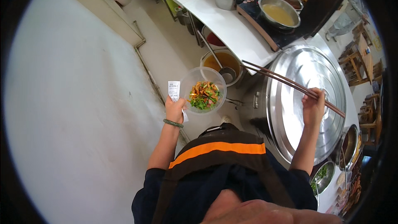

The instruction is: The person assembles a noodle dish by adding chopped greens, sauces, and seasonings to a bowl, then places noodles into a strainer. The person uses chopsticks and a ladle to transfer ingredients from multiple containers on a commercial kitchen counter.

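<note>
My left hand (175, 108) grips a clear plastic bowl (199, 74) by its rim, with a white paper slip (174, 88) pinched in the same hand. Chopped green herbs and orange-brown pieces (204, 96) lie in the bottom of the bowl. A dark green bangle (173, 123) circles the left wrist. On the right, my right hand (314, 105) is closed around a pair of long brown chopsticks (286, 81). They slant above the round metal lid (294, 132) of a large steel pot (252, 99), tips pointing up and left.
Beyond the bowl, a bucket (205, 59) of orange-brown liquid holds a long-handled ladle (227, 75). Several metal basins line the white counter (215, 25), near a pan of yellowish liquid (278, 14). A white wall (74, 99) bounds the left; greens fill a metal bowl (330, 178) at lower right.
</note>
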The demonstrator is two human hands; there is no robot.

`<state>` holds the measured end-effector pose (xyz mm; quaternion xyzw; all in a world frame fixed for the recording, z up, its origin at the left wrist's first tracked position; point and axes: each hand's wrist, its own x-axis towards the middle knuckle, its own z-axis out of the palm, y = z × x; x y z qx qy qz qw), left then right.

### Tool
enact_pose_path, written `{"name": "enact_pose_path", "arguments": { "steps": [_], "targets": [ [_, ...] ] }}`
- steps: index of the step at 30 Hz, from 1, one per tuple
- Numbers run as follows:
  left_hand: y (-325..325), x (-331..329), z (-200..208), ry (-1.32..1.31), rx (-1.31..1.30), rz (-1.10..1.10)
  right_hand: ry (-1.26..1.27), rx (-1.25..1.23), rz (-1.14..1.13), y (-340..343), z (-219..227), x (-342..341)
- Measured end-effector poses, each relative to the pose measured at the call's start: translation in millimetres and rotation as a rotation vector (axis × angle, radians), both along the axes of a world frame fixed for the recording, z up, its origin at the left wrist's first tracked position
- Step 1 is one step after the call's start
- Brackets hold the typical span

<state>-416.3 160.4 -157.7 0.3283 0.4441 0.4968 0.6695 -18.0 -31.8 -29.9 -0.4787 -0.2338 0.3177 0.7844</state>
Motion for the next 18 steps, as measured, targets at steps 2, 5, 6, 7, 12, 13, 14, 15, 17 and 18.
{"name": "enact_pose_path", "arguments": {
  "steps": [2,5,6,7,12,13,14,15,17,18],
  "targets": [
    [30.4,-6.3,7.9,0.034,-0.01,0.047,0.03,-0.107,0.009,55.5,-2.9,-8.9],
    [76.4,-2.0,14.1,0.055,0.001,0.144,-0.082,-0.072,0.012,134.7,14.5,5.7],
    [101.4,-1.1,14.6,0.055,-0.002,0.183,-0.107,-0.087,0.001,168.8,22.5,14.7],
    [125.6,-0.5,15.4,0.052,0.021,0.227,-0.172,-0.058,0.032,200.4,31.7,23.0],
    [239.0,-21.7,1.4,0.047,-0.025,0.236,-0.513,-0.147,-0.098,322.7,43.8,27.5],
    [263.0,-26.3,-3.0,0.032,-0.022,0.227,-0.588,-0.19,-0.124,343.2,41.9,22.8],
    [289.6,-30.2,-6.1,0.034,-0.033,0.227,-0.64,-0.25,-0.159,364.1,39.4,17.6],
    [317.5,-34.8,-8.3,0.045,-0.007,0.192,-0.669,-0.257,-0.175,380.7,35.4,9.6],
    [374.3,-36.3,-5.0,0.102,0.008,0.142,-0.681,-0.333,-0.232,414.2,32.5,-2.9],
    [385.5,-36.0,-4.6,0.092,0.028,0.104,-0.651,-0.39,-0.27,414.1,31.9,-10.8]
  ]
}}
